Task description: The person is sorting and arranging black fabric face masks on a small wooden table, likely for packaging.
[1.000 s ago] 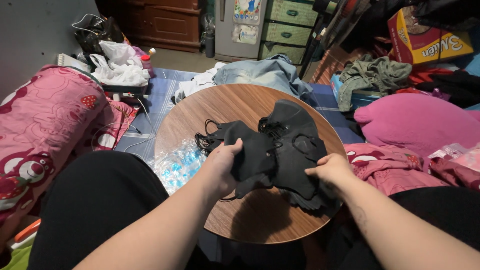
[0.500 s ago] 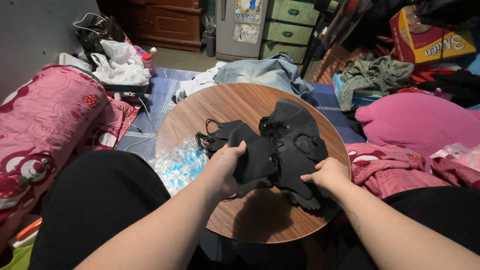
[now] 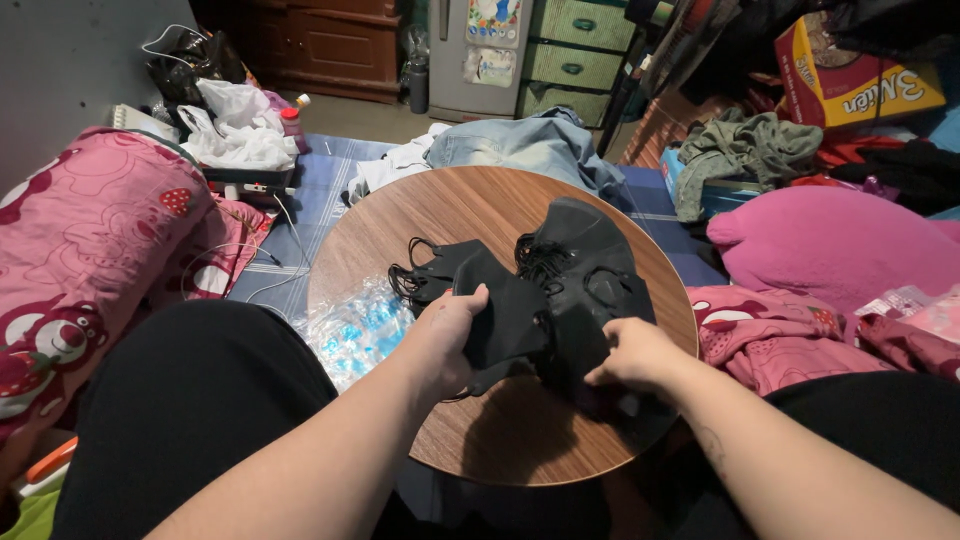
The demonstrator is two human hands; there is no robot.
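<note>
gripping a black face mask (image 3: 515, 315) in the left hand (image 3: 450, 335), fingers closed over its near edge with the thumb on top, mask lifted a little above the round wooden table (image 3: 450, 215). resting the right hand (image 3: 635, 355) on the pile of black masks (image 3: 590, 280) just beside it, fingertips pressed down on the dark fabric, whether pinching a piece or only touching cannot be told. lying further up the table, a few more black masks with ear loops (image 3: 425, 275) spread toward the left edge. sitting below the table's left rim, a clear plastic wrapper with blue print (image 3: 355, 330), partly tucked under the tabletop. crowding the floor around: a pink printed blanket (image 3: 90, 250) to the left, a magenta pillow (image 3: 830, 250) to the right, folded jeans (image 3: 530, 145) past the far rim, white plastic bags (image 3: 235, 135) at upper left, green drawers (image 3: 585, 50) at the back wall
</note>
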